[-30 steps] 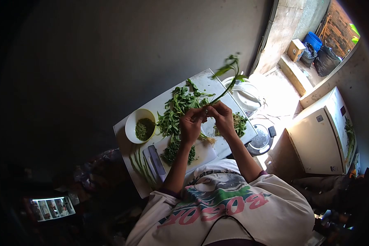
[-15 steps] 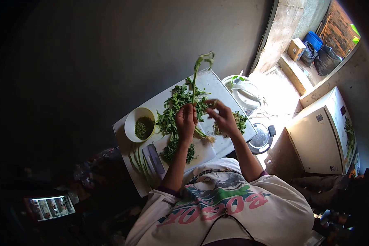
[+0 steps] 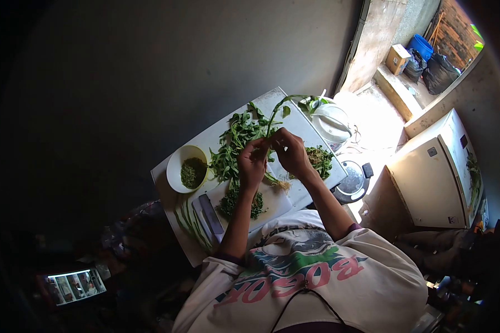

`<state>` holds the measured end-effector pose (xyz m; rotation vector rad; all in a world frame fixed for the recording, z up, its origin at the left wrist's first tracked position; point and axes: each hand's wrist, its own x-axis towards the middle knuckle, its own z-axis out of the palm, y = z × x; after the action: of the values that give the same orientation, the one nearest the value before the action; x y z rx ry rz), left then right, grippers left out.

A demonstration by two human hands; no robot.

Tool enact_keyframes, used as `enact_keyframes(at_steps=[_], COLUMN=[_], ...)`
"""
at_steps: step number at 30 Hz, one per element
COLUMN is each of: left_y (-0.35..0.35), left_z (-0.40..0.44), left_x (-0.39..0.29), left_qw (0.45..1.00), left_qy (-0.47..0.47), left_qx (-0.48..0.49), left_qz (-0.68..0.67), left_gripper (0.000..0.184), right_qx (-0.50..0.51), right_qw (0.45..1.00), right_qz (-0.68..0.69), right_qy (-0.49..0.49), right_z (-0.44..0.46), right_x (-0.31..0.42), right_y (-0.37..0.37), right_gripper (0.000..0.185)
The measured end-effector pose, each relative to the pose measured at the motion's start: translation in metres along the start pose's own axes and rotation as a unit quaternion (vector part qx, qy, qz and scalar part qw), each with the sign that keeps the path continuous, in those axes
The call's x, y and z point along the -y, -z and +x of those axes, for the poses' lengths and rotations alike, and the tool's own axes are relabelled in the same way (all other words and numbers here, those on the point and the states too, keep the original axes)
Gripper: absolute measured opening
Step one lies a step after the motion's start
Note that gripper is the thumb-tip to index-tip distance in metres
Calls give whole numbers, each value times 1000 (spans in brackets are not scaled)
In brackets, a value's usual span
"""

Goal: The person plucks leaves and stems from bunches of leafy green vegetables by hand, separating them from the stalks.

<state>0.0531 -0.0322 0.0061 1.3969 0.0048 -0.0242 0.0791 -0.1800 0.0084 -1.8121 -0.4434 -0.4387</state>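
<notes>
My left hand [image 3: 252,161] is closed around a long green stalk [image 3: 273,119] above the table. The fingers of my right hand [image 3: 290,151] pinch that stalk just beside the left. Its upper part arches to the right, past the table's far corner. Beneath my hands lie green stems ending in pale stringy roots [image 3: 283,184]; I cannot tell whether they join the held stalk. Leafy greens [image 3: 231,147] spread behind my left hand. Chopped greens [image 3: 255,206] rest on a white cutting board [image 3: 276,204], partly hidden by my left forearm. More greens and trimmings [image 3: 320,161] lie right of my right hand.
A bowl [image 3: 175,180] of chopped greens stands at the table's left, near a wide-bladed knife [image 3: 207,215] and loose green stems [image 3: 188,222]. Past the right edge are a white lidded container [image 3: 332,125] and a dark-rimmed round pot [image 3: 351,180]. A small fridge [image 3: 428,172] stands further right.
My right hand has moved left and closed on the stalk beside my left hand. The stalk's top, upright before, now bends over to the right.
</notes>
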Motion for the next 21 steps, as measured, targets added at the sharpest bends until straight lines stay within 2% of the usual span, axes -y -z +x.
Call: enact_keyframes(at_steps=[3, 5, 6, 8, 11, 12, 13, 15, 17, 19, 20, 21], left_y=[-1, 3, 4, 5, -3, -6, -8, -11, -14, -17, -18, -19], left_z=[5, 6, 8, 10, 11, 11, 11, 12, 10, 8, 7, 5], left_x=[8, 6, 4, 3, 0, -1, 0, 5, 8, 8, 7, 6], left_qw=[998, 997, 996, 996, 995, 995, 995, 996, 997, 997, 997, 997], left_qy=[-39, -25, -12, -18, -31, -37, -36, -56, -56, -55, -51, -46], left_qx=[-29, -37, -44, -38, -22, -13, -10, 20, 22, 21, 29, 36], left_qz=[-43, -62, -82, -85, -89, -91, -91, -67, -54, -42, -49, -56], left_gripper=[18, 17, 16, 16, 16, 15, 15, 17, 18, 19, 21, 23], right_qx=[32, 126, 125, 177, 156, 175, 172, 178, 181, 181, 181, 116], right_qw=[999, 988, 988, 964, 962, 949, 949, 934, 931, 937, 937, 953], right_qz=[-3, -27, -28, -134, -149, -169, -169, -259, -264, -94, -94, 35], right_qy=[-6, -85, -86, -150, -165, -200, -202, -170, -176, -283, -283, -278], right_z=[0, -1, -1, -3, -2, -3, -7, -15, -14, 0, 4, 7], right_x=[1, -2, -7, -18, -6, -12, -16, -17, -11, 8, 20, 33], right_y=[12, 26, 33, 46, 64, 67, 70, 75, 79, 80, 78, 75], right_gripper=[10, 6, 6, 10, 16, 25, 25, 30, 36, 40, 40, 36])
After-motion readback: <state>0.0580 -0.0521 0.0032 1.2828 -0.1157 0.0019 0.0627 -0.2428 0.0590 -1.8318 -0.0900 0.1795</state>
